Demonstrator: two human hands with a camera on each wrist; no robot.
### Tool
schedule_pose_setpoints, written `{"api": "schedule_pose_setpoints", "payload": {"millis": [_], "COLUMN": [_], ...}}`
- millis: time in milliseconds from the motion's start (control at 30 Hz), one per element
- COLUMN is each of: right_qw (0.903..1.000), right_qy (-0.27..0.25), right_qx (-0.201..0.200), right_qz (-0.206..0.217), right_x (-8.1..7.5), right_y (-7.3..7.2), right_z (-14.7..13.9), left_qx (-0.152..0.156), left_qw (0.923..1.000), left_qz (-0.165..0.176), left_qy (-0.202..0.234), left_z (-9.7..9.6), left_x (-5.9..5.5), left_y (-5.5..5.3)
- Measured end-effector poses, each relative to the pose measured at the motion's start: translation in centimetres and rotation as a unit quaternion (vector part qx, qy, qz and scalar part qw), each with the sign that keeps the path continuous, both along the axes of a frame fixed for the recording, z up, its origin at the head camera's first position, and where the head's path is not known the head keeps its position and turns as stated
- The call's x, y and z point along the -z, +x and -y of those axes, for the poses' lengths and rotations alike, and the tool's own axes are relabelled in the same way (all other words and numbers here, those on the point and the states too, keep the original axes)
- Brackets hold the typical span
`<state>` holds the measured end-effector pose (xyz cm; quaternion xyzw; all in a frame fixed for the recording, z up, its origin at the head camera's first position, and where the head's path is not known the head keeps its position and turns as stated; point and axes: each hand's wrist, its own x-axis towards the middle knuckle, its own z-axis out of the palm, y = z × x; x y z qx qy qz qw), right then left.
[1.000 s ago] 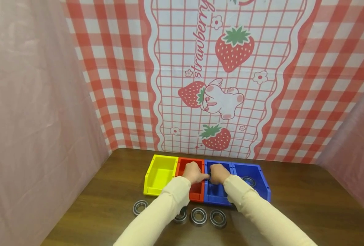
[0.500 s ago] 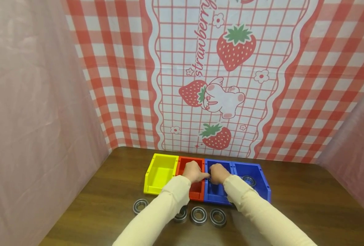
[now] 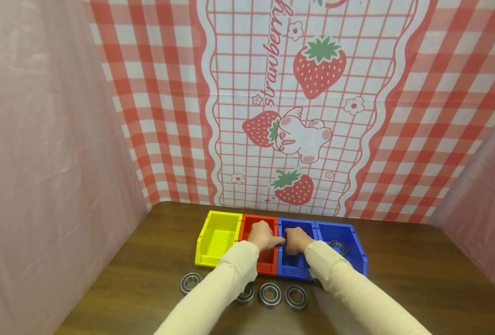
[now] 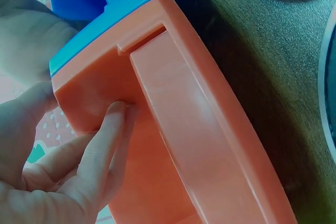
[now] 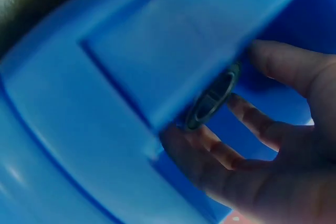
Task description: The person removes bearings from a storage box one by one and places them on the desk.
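In the head view my left hand (image 3: 263, 235) is over the red bin (image 3: 266, 268). The left wrist view shows its fingers (image 4: 107, 140) inside the bin against the side wall, with the thumb at the rim beside the blue bin, pinching that wall. My right hand (image 3: 297, 240) reaches into the left blue bin (image 3: 294, 272). In the right wrist view, a ball bearing (image 5: 212, 98) stands tilted inside that bin, held by its rim between thumb and fingers. The fingertips there are partly hidden by the bin's front wall.
A yellow bin (image 3: 219, 235) adjoins the red one. The right blue bin (image 3: 358, 251) holds a bearing (image 3: 338, 247). On the wooden table (image 3: 147, 279) several bearings, including a left one (image 3: 190, 282) and a right one (image 3: 296, 298), lie before the bins. A checked cloth (image 3: 168, 116) hangs behind.
My right hand has shifted slightly lower in the left blue bin. The left hand stays in place, and the bins and table bearings have not moved.
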<state>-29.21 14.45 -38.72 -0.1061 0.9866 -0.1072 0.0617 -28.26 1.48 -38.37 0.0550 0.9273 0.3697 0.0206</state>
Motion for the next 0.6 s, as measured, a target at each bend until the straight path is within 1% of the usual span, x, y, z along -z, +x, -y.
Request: {"api": "schedule_pose_setpoints", "payload": {"millis": [100,233,400,600], "right_qw": [1.0,0.9998,0.9987,0.9959], "right_qy": [-0.001,0.005,-0.011,-0.024], "right_qx": [0.009,0.006,-0.018,-0.046], "right_qz": [0.004,-0.019,-0.047,-0.073], "right_x": [0.4,0.8,0.8,0.2], "right_y": [0.1,0.0,0.3,1.0], "right_z": [-0.1,-0.2,-0.6,-0.9], "left_qx": [-0.001,-0.003,-0.008,-0.004], "left_qw": [1.0,1.0,0.9999,1.0], "left_qz": [-0.003,-0.001,0.008,0.003], "left_qy": [-0.001,0.003,0.008,0.006], "left_z": [-0.1,-0.2,-0.2,-0.1], "left_x": [0.0,-0.1,0.0,0.1], "left_y": [0.1,0.2,0.2,0.2]}}
